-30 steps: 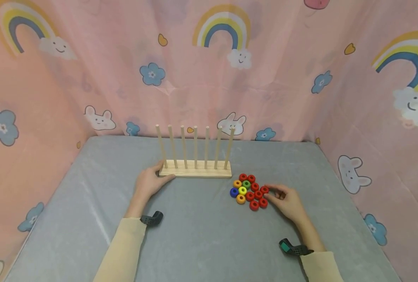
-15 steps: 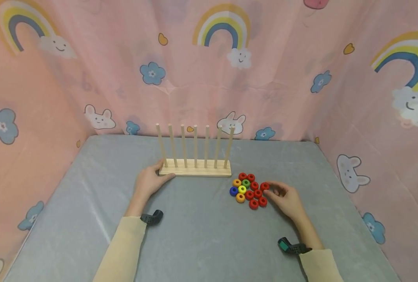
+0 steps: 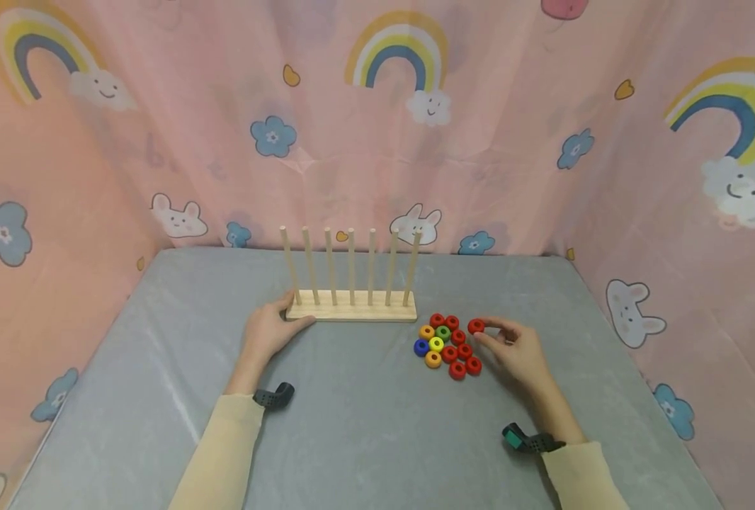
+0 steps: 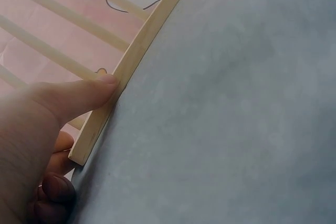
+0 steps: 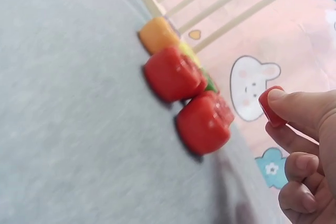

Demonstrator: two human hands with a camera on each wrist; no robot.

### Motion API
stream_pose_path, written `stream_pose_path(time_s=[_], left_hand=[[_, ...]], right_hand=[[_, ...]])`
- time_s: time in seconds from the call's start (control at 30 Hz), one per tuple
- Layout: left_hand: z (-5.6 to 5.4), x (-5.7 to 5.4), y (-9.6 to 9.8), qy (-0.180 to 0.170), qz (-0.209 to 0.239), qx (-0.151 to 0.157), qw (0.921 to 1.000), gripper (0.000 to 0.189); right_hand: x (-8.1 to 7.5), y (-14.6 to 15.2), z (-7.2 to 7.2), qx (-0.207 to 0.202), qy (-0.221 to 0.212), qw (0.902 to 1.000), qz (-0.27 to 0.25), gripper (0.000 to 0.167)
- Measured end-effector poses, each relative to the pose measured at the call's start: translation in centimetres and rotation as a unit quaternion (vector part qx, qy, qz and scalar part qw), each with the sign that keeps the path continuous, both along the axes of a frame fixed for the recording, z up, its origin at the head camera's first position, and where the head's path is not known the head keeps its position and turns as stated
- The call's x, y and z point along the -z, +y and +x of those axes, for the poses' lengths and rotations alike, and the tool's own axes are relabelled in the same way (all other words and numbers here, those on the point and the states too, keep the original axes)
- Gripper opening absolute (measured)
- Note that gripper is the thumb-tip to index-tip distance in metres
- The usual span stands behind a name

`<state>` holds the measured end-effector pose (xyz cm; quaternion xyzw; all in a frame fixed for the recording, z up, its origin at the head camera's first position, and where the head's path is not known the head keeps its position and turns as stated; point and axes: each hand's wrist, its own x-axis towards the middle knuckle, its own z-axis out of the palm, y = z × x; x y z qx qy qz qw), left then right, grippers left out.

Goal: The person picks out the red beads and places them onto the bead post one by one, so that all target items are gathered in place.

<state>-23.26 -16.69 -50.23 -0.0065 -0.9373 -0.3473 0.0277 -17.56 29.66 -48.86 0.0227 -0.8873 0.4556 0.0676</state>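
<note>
Since the earlier head frame, the right hand [image 3: 523,353] is raising one red ring [image 3: 473,331] away from the ring cluster [image 3: 448,350] and is shifting it toward the back of the bench [image 3: 377,432]. The right hand is pinching this ring between thumb and index finger, with the other fingers curling; the right wrist view is showing the ring clear of the surface. The left hand [image 3: 268,331] is gripping the left end of the wooden peg rack [image 3: 358,313], its thumb pressing on the front edge. The two hands are staying well apart. The rack is standing on the bench, its seven pegs [image 3: 351,265] rising in a single row. The cluster is lying near the right end of the rack and is comprising seven red rings, two orange rings [image 3: 433,363], one green ring [image 3: 439,336], one yellow ring [image 3: 433,347] and one blue ring [image 3: 418,350]. A pink patterned curtain [image 3: 212,127] is hanging behind the bench. Each wrist is carrying a black wrist unit [image 3: 274,397].
</note>
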Motion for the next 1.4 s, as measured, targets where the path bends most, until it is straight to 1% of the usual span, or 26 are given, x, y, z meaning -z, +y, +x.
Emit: stream_pose_path(time_s=[0.1, 0.3, 0.57, 0.73, 0.93, 1.0, 1.17, 1.4], left_hand=[[0.1, 0.2, 0.0, -0.001, 0.000, -0.003, 1.0000, 0.088], [0.3, 0.6, 0.1, -0.006, -0.003, -0.005, 1.0000, 0.087], [0.0, 0.4, 0.1, -0.006, -0.001, -0.005, 1.0000, 0.088], [-0.1, 0.3, 0.1, -0.002, -0.006, -0.001, 1.0000, 0.087], [-0.1, 0.3, 0.1, 0.001, -0.011, -0.002, 0.9999, 0.085], [-0.1, 0.3, 0.1, 0.001, -0.011, -0.003, 0.9999, 0.085], [-0.1, 0.3, 0.2, 0.000, -0.009, -0.004, 1.0000, 0.084], [-0.2, 0.2, 0.1, 0.003, -0.014, -0.006, 0.9999, 0.084]], right_hand=[[-0.5, -0.3, 0.0, -0.002, -0.002, 1.0000, -0.002, 0.035], [-1.4, -1.2, -0.3, 0.001, -0.002, 0.9999, 0.012, 0.036], [-2.3, -2.5, -1.3, 0.000, 0.010, 0.9999, 0.003, 0.037], [-3.3, -3.5, -1.9, -0.006, 0.017, 0.9998, -0.013, 0.037], [-4.5, -4.6, -2.6, -0.020, 0.013, 0.9979, -0.061, 0.043], [-5.0, -5.0, -2.9, -0.023, 0.016, 0.9972, -0.069, 0.044], [-6.2, -6.1, -3.5, -0.025, 0.039, 0.9963, -0.072, 0.041], [-7.5, -7.1, -4.7, -0.034, 0.098, 0.9916, -0.078, 0.037]])
